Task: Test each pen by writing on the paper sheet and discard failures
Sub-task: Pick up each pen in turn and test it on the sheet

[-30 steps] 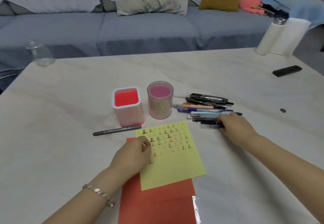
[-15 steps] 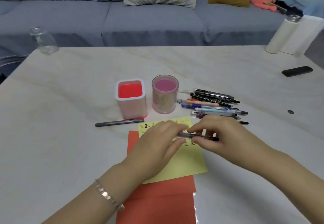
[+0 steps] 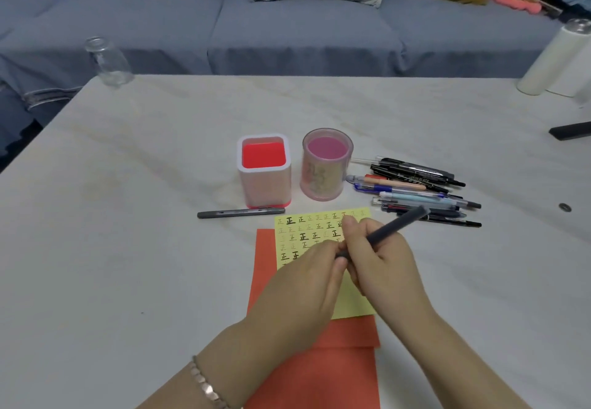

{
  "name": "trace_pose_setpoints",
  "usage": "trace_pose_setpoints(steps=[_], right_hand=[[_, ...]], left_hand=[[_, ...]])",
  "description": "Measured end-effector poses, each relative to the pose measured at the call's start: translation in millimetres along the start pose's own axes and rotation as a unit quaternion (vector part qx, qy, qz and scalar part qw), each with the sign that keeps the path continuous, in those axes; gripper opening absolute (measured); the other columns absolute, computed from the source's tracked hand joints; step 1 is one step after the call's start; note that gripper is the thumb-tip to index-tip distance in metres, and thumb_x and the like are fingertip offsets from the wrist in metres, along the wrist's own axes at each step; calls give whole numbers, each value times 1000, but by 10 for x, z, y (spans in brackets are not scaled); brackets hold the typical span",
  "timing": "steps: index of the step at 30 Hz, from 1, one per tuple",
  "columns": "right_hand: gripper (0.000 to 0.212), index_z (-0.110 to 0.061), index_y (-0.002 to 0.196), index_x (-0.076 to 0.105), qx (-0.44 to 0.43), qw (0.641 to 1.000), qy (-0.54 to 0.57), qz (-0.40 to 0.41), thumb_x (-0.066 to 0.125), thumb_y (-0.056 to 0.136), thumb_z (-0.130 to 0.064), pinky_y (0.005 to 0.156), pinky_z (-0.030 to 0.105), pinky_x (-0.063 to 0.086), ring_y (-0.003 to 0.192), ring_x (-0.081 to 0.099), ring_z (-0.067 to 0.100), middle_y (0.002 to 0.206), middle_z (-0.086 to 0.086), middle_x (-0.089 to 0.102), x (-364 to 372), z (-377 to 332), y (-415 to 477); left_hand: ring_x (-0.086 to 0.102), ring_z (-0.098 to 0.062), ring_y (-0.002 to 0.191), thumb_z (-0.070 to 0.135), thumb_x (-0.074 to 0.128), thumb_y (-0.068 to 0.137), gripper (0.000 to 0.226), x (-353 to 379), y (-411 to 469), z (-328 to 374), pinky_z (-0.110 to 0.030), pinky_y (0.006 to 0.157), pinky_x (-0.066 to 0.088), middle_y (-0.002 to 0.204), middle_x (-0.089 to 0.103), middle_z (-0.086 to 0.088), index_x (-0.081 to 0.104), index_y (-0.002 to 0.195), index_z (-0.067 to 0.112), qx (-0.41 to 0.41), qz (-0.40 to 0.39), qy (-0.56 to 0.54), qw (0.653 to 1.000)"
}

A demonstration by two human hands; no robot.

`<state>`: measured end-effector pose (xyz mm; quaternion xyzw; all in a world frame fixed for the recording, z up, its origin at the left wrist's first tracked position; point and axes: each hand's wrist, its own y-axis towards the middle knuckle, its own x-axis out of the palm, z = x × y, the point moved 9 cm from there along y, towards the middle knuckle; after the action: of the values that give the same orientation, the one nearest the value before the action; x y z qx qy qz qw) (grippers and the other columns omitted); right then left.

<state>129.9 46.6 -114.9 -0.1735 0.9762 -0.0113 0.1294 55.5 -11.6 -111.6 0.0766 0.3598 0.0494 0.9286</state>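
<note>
1. A lone grey pen (image 3: 240, 213) lies flat on the table (image 3: 128, 248), just in front of the red square holder (image 3: 264, 173) and apart from the others. It looks set aside, though as pass or fail you cannot tell.
2. The holder and the pink round cup (image 3: 327, 165) stand side by side behind the sheet, probably as sorting bins within easy reach.
3. The yellow paper sheet (image 3: 307, 232) lies on a red sheet (image 3: 319, 370) straight before you. Test marks fill its upper rows.
4. Your left hand (image 3: 307, 284) pinches the lower end of the dark pen (image 3: 393, 224) above the sheet.
5. Your right hand (image 3: 383, 268) is curled round the barrel, which slants up to the right. The two opposed holds suggest uncapping. The tip is hidden.
6. The pile of pens (image 3: 415, 191) lies just right of the cup, near your picking hand.
</note>
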Motion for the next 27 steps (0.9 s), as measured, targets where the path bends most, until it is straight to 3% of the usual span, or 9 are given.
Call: trace_pose_setpoints(steps=[2,5,8,11,15,19,22,25,27], right_hand=[[42,-15,55,36,-3,1000,10,20,48,87,-39,43,19,28,40,33,6,39,-8,34,5,27,-7],[39,-11,57,39,-12,999,29,-9,45,85,-36,40,16,27,37,31,6,38,-7,34,5,-29,-2],[40,-3,60,42,-28,998,42,-44,45,95,-21,37,15,28,33,31,8,35,-3,36,-14,-125,-35],[34,-5,60,44,-40,996,77,8,45,94,-13,35,15,29,32,32,8,34,-3,39,-166,-118,-51],[23,-8,76,59,-23,995,79,49,45,94,-8,39,15,35,36,42,9,39,1,48,-311,130,-51],[24,-6,81,66,20,995,85,39,45,94,-6,48,20,46,49,57,16,54,6,63,-279,455,-104],[25,-7,79,67,42,994,94,41,46,94,-9,53,22,51,57,64,19,62,9,68,-273,581,-120],[25,-8,79,66,46,993,99,49,46,94,-10,54,21,52,61,65,18,65,9,69,-265,608,-87],[22,-9,79,65,40,993,103,51,47,93,-11,55,21,52,62,64,18,66,8,69,-226,586,-47]], left_hand=[[51,-19,74,42,20,87,42,5,-25,14,-37,70,41,81,53,6,48,104,16,-4,1,10,1000],[44,-9,56,46,26,87,29,-32,-8,-25,-26,56,34,57,47,11,46,94,27,-18,-17,-24,999],[43,-3,53,47,30,91,24,-68,0,-18,-20,51,28,56,49,17,47,93,32,-20,-53,-22,998],[44,-3,57,35,28,98,10,-165,-38,-254,-20,54,30,58,47,9,36,93,38,-80,-13,-23,996],[44,-12,95,21,30,98,24,-253,-140,-797,-23,76,33,101,53,0,44,118,19,-137,73,44,987],[48,-26,102,29,18,86,51,-132,-154,-1138,-28,82,31,104,60,-4,56,113,10,-141,59,143,978],[56,-26,101,23,25,84,43,-73,-154,-1223,-29,86,33,102,63,-3,59,108,13,-117,48,226,966],[39,-20,124,29,36,87,44,-22,-160,-1070,-38,106,18,126,58,-7,55,121,8,-66,66,245,965],[31,-17,130,40,39,87,53,95,-154,-950,-38,108,16,136,52,-7,52,128,8,-22,35,246,968]])
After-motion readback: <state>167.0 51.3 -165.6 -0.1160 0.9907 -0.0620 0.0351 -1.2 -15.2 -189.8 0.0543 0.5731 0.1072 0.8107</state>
